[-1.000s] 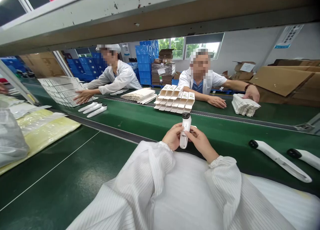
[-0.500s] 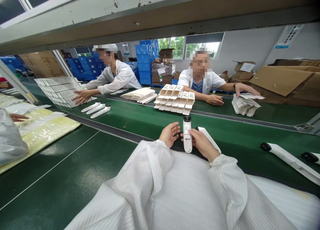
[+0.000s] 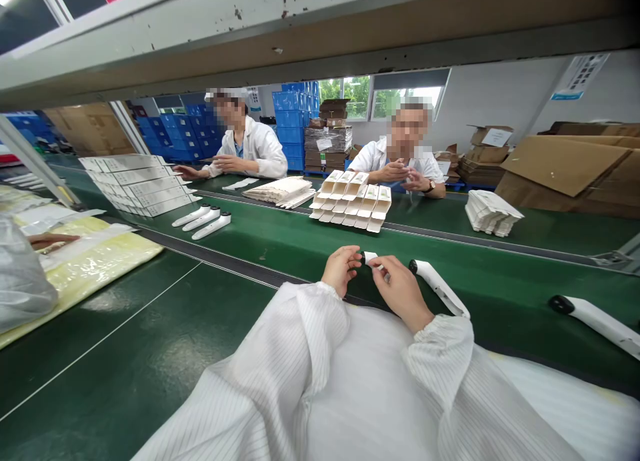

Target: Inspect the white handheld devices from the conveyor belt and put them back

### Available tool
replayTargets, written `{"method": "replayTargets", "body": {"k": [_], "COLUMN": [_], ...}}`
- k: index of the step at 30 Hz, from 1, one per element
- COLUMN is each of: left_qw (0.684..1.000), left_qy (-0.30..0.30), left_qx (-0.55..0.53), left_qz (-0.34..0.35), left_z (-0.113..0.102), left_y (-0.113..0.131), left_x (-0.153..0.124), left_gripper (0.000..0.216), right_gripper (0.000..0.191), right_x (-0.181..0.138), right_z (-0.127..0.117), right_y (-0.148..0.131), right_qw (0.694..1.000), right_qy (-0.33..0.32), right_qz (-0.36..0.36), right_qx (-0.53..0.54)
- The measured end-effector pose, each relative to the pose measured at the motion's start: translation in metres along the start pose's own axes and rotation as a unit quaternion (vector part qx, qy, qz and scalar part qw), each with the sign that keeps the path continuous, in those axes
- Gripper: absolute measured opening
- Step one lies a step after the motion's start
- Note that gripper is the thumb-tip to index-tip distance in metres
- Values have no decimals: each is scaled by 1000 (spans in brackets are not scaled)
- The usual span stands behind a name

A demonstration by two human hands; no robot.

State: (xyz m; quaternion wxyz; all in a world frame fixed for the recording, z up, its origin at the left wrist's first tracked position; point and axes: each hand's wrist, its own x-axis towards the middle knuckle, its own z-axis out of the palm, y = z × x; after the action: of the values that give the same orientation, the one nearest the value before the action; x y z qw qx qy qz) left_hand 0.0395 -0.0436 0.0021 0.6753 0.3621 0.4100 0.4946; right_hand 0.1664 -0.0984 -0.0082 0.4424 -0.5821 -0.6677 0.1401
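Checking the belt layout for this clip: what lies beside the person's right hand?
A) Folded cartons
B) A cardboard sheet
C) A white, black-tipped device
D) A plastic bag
C: a white device with a black tip lies on the green conveyor belt beside the right hand.

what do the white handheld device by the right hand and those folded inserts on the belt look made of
The white handheld device looks like moulded plastic: smooth, satin, evenly curved, with a black tip. The folded inserts look like matte paperboard, judging by their crisp creases, though the exact stock is unclear.
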Motion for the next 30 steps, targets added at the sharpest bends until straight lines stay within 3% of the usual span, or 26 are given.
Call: {"method": "replayTargets", "body": {"k": [1,3,5,8,10,12,15,16,18,22,26,30], "left_qw": [1000,997,991,969,931,872,759,734,717,748,766,777], "left_qy": [-1,-17,-62,-185,-295,-416,-586,-615,-630,-591,-553,-542], "left_qx": [20,61,101,165,211,248,266,267,270,268,278,267], "left_qz": [16,49,62,10,-38,-66,-95,-107,-125,-142,-172,-177], "left_z": [1,3,4,9,17,28,43,46,47,41,35,33], "left_y": [1,4,7,10,7,-1,-20,-26,-35,-41,-41,-45], "left_x": [-1,-3,-6,-15,-25,-39,-58,-62,-64,-57,-48,-46], "left_gripper": [20,17,16,22,28,29,19,15,10,10,31,50], "right_gripper": [18,20,25,29,35,40,51,54,54,36,19,15], "right_x": [-2,-6,-11,-23,-35,-47,-61,-64,-66,-63,-64,-69], "right_z": [-2,-5,-7,-3,6,19,34,36,36,32,38,42], "right_y": [-8,-24,-39,-58,-67,-73,-77,-78,-79,-78,-72,-71], "right_qw": [998,962,874,719,634,604,543,535,537,549,539,557], "right_qy": [-40,-206,-407,-620,-703,-734,-777,-779,-773,-766,-766,-744], "right_qz": [10,46,76,62,47,21,22,32,50,67,63,63], "right_qx": [50,173,254,308,319,309,318,325,334,327,345,363]}}
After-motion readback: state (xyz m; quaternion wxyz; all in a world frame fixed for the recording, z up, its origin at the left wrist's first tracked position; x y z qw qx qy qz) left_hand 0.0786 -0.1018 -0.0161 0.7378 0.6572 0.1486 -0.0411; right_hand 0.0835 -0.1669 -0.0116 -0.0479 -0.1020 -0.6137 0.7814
